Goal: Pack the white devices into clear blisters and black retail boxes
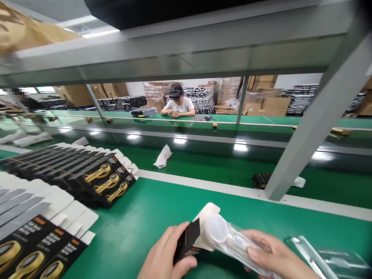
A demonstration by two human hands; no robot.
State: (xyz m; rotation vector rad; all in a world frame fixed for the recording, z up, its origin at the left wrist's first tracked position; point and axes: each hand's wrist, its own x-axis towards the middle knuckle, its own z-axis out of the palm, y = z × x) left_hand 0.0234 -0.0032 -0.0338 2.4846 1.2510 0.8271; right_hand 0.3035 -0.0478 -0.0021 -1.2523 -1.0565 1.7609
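the left hand (pixel 165 252) is gripping a flat black paper box (pixel 186 240) while the right hand (pixel 276 252) is holding a clear plastic shell (pixel 232 240) above the green tabletop (pixel 151 221).

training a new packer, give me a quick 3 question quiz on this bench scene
1. Which holds the black carton: the left hand or the right hand?
2. True or false: a second blister lies on the green bench beside the clear plastic blister in the right hand.
3. Fill in: the boxes stacked at left show a ___ object.

Key: 1 left hand; 2 true; 3 gold
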